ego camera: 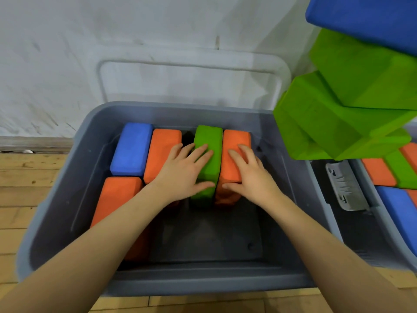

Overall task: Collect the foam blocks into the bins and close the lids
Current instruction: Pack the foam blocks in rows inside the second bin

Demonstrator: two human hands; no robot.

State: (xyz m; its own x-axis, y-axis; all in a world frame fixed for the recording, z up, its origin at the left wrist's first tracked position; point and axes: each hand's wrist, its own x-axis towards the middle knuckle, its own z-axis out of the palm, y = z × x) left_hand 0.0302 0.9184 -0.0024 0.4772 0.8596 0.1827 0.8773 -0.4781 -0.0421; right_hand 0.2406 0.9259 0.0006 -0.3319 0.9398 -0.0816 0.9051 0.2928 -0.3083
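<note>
We are partway through packing. Our left hand [187, 168] lies spread flat, fingers straight, across an orange block and the green foam block [206, 159] standing on edge in the grey bin [67, 177]. Our right hand [246, 170] lies spread flat on the orange foam block [237, 141] just beside the green one, thumb at its near end. We seem to be pressing this pair down and into line with the row.

Already in the bin are a blue foam block [133, 147] at the far left, another orange one touching it, and a further orange block [119, 195] in front. The near right part of the bin floor is bare, so more will fit.

A stack of green and blue blocks [352, 98] waits at the right, above a second bin [383, 222] that holds some blocks too. The clear lid [191, 73] leans against the wall behind, so no lid that we see is closed. We judge the task well short of done.
</note>
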